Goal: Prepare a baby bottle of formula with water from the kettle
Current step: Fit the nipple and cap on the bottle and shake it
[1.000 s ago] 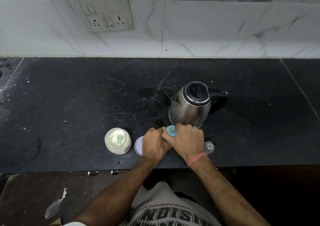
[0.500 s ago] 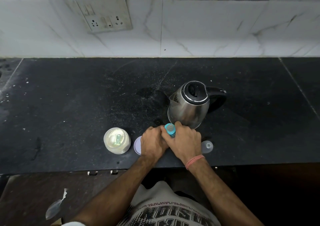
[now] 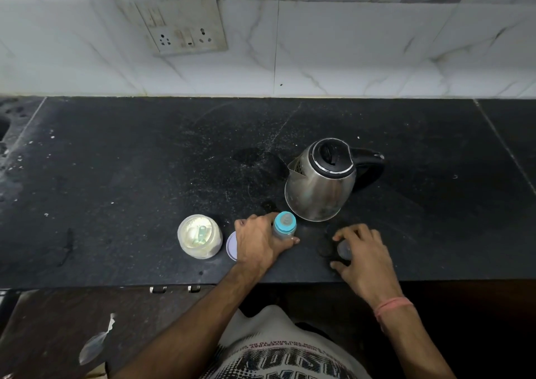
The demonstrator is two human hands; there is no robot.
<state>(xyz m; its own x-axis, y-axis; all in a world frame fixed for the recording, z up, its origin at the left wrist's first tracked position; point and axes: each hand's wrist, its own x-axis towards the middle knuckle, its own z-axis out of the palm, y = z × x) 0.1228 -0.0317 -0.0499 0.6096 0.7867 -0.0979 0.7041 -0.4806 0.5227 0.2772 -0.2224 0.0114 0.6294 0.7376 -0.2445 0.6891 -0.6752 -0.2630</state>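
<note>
Black stone counter (image 3: 145,175) (dusty), white marble-tiled wall (image 3: 377,53), socket plate (image 3: 177,21)

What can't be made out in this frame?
- Baby bottle, head view: fill level; left hand wraps its body.
- Clear cap: grip; right hand curls over it.
- Kettle: contents; lid closed.
- Formula jar: amount unclear.
- Round lid: partly behind left hand.

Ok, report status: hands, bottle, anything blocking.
Left hand wrapped round bottle, upright, teal collar on. Right hand over clear cap, grip unclear. Kettle close behind bottle; nothing blocking.
</note>
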